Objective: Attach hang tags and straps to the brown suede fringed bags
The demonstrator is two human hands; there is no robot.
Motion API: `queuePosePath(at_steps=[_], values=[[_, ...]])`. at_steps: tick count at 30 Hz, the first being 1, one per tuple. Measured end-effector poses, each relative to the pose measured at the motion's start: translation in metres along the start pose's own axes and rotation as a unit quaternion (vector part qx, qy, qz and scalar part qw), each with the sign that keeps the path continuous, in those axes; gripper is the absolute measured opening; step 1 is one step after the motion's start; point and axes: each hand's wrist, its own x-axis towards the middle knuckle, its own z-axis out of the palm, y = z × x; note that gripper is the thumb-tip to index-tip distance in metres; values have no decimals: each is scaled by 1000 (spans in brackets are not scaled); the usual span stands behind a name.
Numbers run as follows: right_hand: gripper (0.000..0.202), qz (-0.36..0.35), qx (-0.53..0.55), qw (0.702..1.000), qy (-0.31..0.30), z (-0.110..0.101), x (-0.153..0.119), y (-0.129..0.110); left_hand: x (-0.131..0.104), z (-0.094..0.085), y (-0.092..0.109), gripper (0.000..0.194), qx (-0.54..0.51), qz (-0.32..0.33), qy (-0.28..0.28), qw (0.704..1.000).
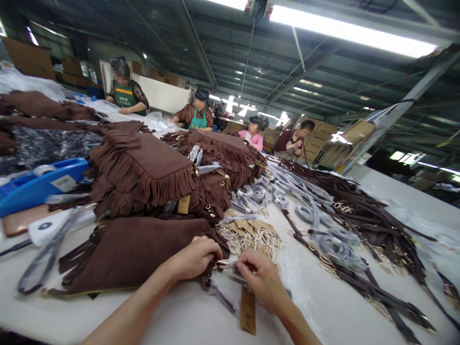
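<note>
A dark brown fringed bag (143, 251) lies flat on the table in front of me. At its right corner, my left hand (196, 258) is closed, fingers curled at the gold metal ring there. My right hand (260, 275) pinches a strap end in clear plastic, with a gold clasp (223, 264) pointing toward the ring. Whether clasp and ring are joined I cannot tell. Below the right fingers hangs a kraft paper tag (247, 311). A plastic-wrapped strip (223, 298) lies under the hands. Just beyond them is a heap of tags with white strings (251, 237).
More fringed bags (151, 163) are piled behind. To the right lie plastic-wrapped coiled straps (336, 247) and dark straps with gold hooks (381, 230). A blue tape dispenser (46, 182) and a plastic-wrapped strap loop (43, 268) are at left. Several people work across the table.
</note>
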Motion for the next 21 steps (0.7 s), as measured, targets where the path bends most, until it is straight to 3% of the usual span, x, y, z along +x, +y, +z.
queuePosePath(at_steps=[5, 11, 17, 21], values=[[23, -39, -31, 999, 17, -2, 0, 2, -10, -4, 7, 15, 15, 15, 6, 1000], [24, -20, -20, 997, 72, 5, -5, -12, -14, 8, 21, 2, 146, -14, -20, 989], [21, 38, 47, 998, -19, 22, -10, -27, -10, 12, 19, 9, 148, -14, -41, 988], [16, 30, -10, 997, -68, 28, -15, -30, -12, 10, 16, 8, 142, -15, -39, 989]])
